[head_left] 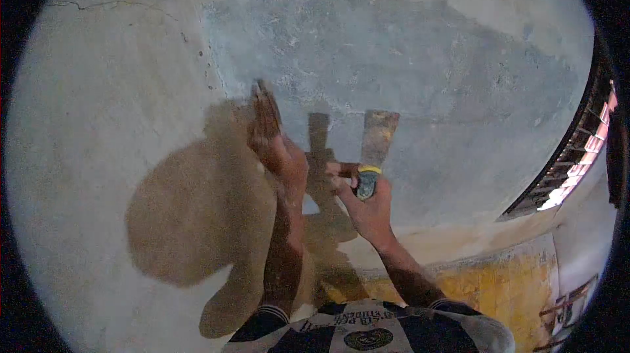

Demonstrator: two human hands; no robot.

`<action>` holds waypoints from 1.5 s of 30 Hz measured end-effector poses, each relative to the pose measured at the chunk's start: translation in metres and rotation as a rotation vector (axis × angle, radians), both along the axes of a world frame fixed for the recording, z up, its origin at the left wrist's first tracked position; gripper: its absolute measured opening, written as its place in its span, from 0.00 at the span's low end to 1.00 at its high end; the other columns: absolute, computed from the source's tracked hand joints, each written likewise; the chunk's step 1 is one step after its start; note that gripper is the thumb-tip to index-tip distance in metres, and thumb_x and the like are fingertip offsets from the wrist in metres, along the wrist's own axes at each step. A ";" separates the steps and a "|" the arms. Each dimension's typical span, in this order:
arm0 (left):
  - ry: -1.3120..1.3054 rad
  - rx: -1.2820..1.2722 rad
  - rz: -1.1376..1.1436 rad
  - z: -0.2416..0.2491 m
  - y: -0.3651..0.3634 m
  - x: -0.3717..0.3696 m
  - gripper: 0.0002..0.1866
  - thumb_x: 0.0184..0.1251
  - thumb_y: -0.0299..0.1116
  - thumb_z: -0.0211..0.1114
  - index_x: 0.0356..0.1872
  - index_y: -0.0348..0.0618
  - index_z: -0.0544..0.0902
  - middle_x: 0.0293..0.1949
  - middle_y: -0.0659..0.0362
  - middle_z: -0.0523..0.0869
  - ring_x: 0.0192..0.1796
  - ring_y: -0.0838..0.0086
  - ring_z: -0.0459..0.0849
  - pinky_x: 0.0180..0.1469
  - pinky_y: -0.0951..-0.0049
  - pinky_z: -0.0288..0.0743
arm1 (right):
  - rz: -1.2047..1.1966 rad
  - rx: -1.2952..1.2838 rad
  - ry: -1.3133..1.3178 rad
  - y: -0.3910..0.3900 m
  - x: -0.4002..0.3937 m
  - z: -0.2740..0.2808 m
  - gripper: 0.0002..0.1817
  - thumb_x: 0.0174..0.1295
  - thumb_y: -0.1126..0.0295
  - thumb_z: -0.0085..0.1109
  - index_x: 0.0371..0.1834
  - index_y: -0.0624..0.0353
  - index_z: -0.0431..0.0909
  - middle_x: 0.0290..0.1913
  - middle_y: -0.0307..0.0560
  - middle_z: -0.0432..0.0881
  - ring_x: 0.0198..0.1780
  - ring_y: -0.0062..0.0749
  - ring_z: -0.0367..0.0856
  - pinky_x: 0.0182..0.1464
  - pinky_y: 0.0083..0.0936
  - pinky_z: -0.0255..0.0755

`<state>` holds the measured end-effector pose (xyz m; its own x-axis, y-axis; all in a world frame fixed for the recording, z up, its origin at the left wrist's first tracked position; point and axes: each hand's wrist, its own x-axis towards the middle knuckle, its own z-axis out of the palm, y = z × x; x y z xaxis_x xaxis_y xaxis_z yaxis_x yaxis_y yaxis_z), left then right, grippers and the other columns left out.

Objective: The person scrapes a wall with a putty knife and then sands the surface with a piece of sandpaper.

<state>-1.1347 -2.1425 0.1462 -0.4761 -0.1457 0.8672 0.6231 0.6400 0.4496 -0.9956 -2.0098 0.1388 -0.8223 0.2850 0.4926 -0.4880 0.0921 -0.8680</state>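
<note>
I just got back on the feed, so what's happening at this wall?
A person is facing a wall with a broad grey patch on it. The right hand grips a scraper, blade pointing up in the view. The left hand is raised near the patch's edge, fingers straight; whether it touches the wall is unclear.

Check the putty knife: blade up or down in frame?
Up: the putty knife has its blade toward the top of frame, above the handle that the right hand grips.
</note>
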 end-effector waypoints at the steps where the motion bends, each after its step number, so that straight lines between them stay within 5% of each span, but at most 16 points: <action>1: -0.072 -0.026 0.043 0.006 0.005 -0.011 0.29 0.75 0.26 0.51 0.75 0.31 0.61 0.75 0.42 0.62 0.76 0.48 0.63 0.73 0.49 0.55 | 0.009 -0.035 -0.013 0.004 0.000 -0.013 0.08 0.66 0.74 0.63 0.34 0.64 0.73 0.42 0.50 0.88 0.39 0.25 0.85 0.39 0.25 0.83; 5: 0.084 -0.177 0.074 0.029 0.046 0.003 0.34 0.77 0.36 0.51 0.77 0.29 0.53 0.79 0.38 0.47 0.80 0.43 0.48 0.76 0.47 0.47 | 0.055 -0.050 -0.168 0.019 0.022 -0.037 0.08 0.67 0.75 0.62 0.35 0.63 0.71 0.42 0.54 0.86 0.43 0.30 0.87 0.38 0.30 0.86; 8: -0.093 -0.386 0.170 0.028 0.057 0.030 0.40 0.77 0.45 0.52 0.77 0.26 0.47 0.79 0.35 0.39 0.81 0.40 0.40 0.75 0.38 0.40 | 0.085 -0.116 -0.249 0.040 0.037 -0.082 0.08 0.67 0.75 0.62 0.36 0.63 0.71 0.40 0.53 0.86 0.43 0.31 0.88 0.36 0.30 0.87; 13: -0.099 -0.114 -0.017 0.006 0.024 -0.078 0.46 0.74 0.50 0.55 0.76 0.24 0.45 0.78 0.30 0.38 0.81 0.40 0.37 0.71 0.26 0.29 | 0.036 -0.207 -0.420 0.078 0.065 -0.123 0.07 0.67 0.76 0.62 0.37 0.63 0.72 0.34 0.51 0.86 0.39 0.35 0.89 0.32 0.31 0.87; 17: -0.033 -0.390 0.173 0.032 0.078 0.006 0.42 0.74 0.46 0.55 0.76 0.24 0.48 0.76 0.26 0.45 0.79 0.33 0.44 0.74 0.31 0.38 | 0.056 -0.347 -0.404 0.102 0.075 -0.147 0.07 0.68 0.75 0.60 0.38 0.62 0.71 0.34 0.52 0.85 0.36 0.37 0.89 0.30 0.32 0.86; 22: 0.074 -0.669 0.496 0.003 0.038 -0.063 0.42 0.74 0.42 0.56 0.76 0.27 0.47 0.75 0.27 0.52 0.76 0.30 0.51 0.75 0.37 0.44 | 0.050 -0.256 -0.428 0.140 0.082 -0.148 0.06 0.71 0.73 0.57 0.41 0.64 0.71 0.36 0.52 0.85 0.37 0.36 0.88 0.32 0.33 0.86; 24: -0.147 -0.475 0.384 0.022 0.038 -0.074 0.42 0.73 0.42 0.57 0.77 0.28 0.46 0.75 0.29 0.53 0.77 0.32 0.50 0.75 0.37 0.42 | 0.059 -0.241 -0.435 0.155 0.087 -0.138 0.06 0.71 0.73 0.57 0.41 0.64 0.71 0.36 0.52 0.85 0.36 0.36 0.88 0.33 0.33 0.86; 25: -0.399 -0.169 0.139 0.067 0.050 -0.045 0.42 0.74 0.42 0.57 0.77 0.29 0.46 0.76 0.30 0.53 0.78 0.34 0.50 0.76 0.37 0.41 | 0.064 -0.234 -0.434 0.164 0.089 -0.135 0.06 0.71 0.73 0.56 0.41 0.64 0.71 0.36 0.52 0.85 0.36 0.36 0.88 0.33 0.32 0.85; 27: -0.379 0.115 -0.171 0.074 0.090 -0.022 0.41 0.75 0.42 0.57 0.77 0.29 0.48 0.75 0.32 0.55 0.76 0.36 0.54 0.74 0.39 0.45 | 0.090 -0.259 -0.410 0.185 0.097 -0.132 0.05 0.71 0.74 0.57 0.41 0.64 0.72 0.35 0.50 0.85 0.36 0.35 0.88 0.35 0.32 0.85; 30: 0.157 -0.134 -0.098 0.022 0.149 0.004 0.37 0.77 0.42 0.56 0.76 0.28 0.53 0.73 0.31 0.59 0.72 0.38 0.63 0.72 0.43 0.56 | 0.135 -0.280 -0.369 0.208 0.102 -0.138 0.05 0.69 0.75 0.58 0.40 0.62 0.71 0.34 0.48 0.84 0.36 0.33 0.87 0.37 0.32 0.84; 32: 0.172 -0.508 0.295 0.042 0.174 0.044 0.37 0.78 0.43 0.55 0.76 0.28 0.53 0.73 0.31 0.59 0.72 0.39 0.64 0.71 0.44 0.57 | 0.148 -0.298 -0.352 0.233 0.106 -0.135 0.06 0.68 0.77 0.59 0.37 0.60 0.70 0.32 0.48 0.84 0.34 0.34 0.88 0.34 0.31 0.84; 35: -0.130 0.147 -0.232 0.063 0.156 0.022 0.39 0.77 0.43 0.56 0.77 0.31 0.50 0.76 0.34 0.53 0.78 0.44 0.55 0.74 0.39 0.45 | 0.131 -0.348 -0.365 0.261 0.118 -0.120 0.11 0.66 0.80 0.60 0.32 0.57 0.68 0.28 0.48 0.83 0.31 0.34 0.88 0.27 0.29 0.82; 37: 0.001 -0.180 0.014 0.025 0.115 -0.050 0.38 0.76 0.42 0.56 0.78 0.33 0.50 0.77 0.35 0.51 0.81 0.48 0.49 0.74 0.35 0.37 | 0.119 -0.343 -0.387 0.281 0.123 -0.113 0.11 0.66 0.81 0.60 0.31 0.57 0.67 0.28 0.48 0.83 0.31 0.34 0.88 0.27 0.29 0.82; 40: 0.203 -0.433 0.328 0.044 0.191 0.005 0.37 0.76 0.42 0.55 0.77 0.34 0.53 0.77 0.34 0.51 0.81 0.49 0.49 0.73 0.32 0.36 | 0.229 -0.361 -0.309 0.316 0.130 -0.144 0.10 0.65 0.79 0.60 0.38 0.55 0.67 0.36 0.46 0.83 0.35 0.35 0.88 0.34 0.31 0.84; 43: 0.179 -0.528 0.304 0.070 0.271 0.087 0.36 0.76 0.44 0.55 0.76 0.33 0.58 0.77 0.34 0.52 0.81 0.49 0.50 0.72 0.30 0.38 | 0.268 -0.409 -0.290 0.340 0.132 -0.152 0.11 0.64 0.79 0.62 0.38 0.55 0.67 0.38 0.47 0.83 0.34 0.34 0.88 0.32 0.31 0.84; 45: 0.199 -0.548 0.325 0.056 0.271 0.071 0.36 0.75 0.46 0.54 0.75 0.31 0.59 0.77 0.35 0.53 0.81 0.49 0.50 0.72 0.31 0.37 | 0.283 -0.434 -0.296 0.357 0.136 -0.154 0.11 0.63 0.80 0.62 0.38 0.55 0.67 0.38 0.47 0.83 0.34 0.34 0.88 0.32 0.31 0.84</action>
